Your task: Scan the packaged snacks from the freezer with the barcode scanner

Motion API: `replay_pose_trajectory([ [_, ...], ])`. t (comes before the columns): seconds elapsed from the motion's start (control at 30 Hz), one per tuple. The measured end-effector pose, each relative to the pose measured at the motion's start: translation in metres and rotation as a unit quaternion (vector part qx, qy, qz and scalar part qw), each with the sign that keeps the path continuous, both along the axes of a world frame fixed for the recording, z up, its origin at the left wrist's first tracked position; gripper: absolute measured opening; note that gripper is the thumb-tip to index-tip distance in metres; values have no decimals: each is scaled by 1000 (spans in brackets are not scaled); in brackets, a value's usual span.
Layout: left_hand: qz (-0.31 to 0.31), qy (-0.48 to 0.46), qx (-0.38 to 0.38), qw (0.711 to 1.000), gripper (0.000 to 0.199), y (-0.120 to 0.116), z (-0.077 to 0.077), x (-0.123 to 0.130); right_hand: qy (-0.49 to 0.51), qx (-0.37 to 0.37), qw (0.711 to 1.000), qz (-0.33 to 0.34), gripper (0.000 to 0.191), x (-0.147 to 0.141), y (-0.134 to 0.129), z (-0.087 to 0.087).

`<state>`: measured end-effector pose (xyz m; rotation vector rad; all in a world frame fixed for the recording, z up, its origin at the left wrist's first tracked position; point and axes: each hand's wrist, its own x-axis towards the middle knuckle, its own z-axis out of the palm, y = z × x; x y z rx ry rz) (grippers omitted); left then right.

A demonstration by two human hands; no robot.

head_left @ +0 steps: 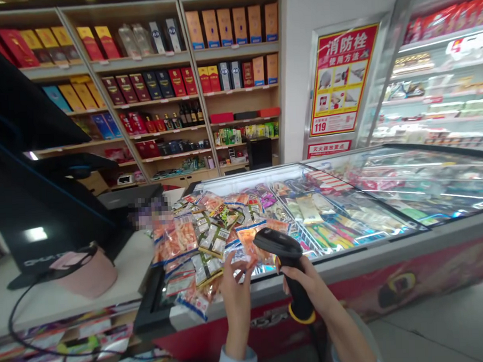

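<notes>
My right hand clamps the scanner beside the freezer; my left pinches a snack packet over the freezer's near edge.

single head view, worn on the person's head, facing forward and slightly down, hands and scanner close at lower centre, freezer just beyond, shelves farther back, no second view sharing the scene

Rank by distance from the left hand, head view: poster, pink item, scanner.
1. Scanner: just right of the left hand, held in the right hand.
2. Pink item: left, on the counter.
3. Poster: right, up on the back wall.
</notes>
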<state>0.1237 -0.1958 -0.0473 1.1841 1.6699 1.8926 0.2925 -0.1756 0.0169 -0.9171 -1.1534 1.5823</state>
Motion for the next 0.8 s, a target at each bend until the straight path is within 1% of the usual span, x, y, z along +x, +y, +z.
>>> replay_pose_trajectory([
  [0.1,12,5,1,1000,55,-2,-5,-2,-12,-9,1000,-7,49,1,-1,-1],
  [0.27,41,3,17,999,52,-5,-10,-12,-24,3,1000,-16,47,7,-9,5],
  [0.43,64,0,11,998,55,-5,-19,-14,-35,17,999,-1,44,13,-11,6],
  [0.63,63,15,8,998,51,-4,-22,-17,-39,20,999,10,42,17,-11,2],
  [0.7,64,43,5,997,47,-2,-24,-18,-43,24,999,9,41,17,-6,2],
  [0.73,66,71,2,995,43,-2,-25,-17,-47,27,999,0,40,17,-1,2],
  [0.8,79,151,-7,985,37,-3,-25,-12,-55,29,997,-42,39,18,18,1],
])
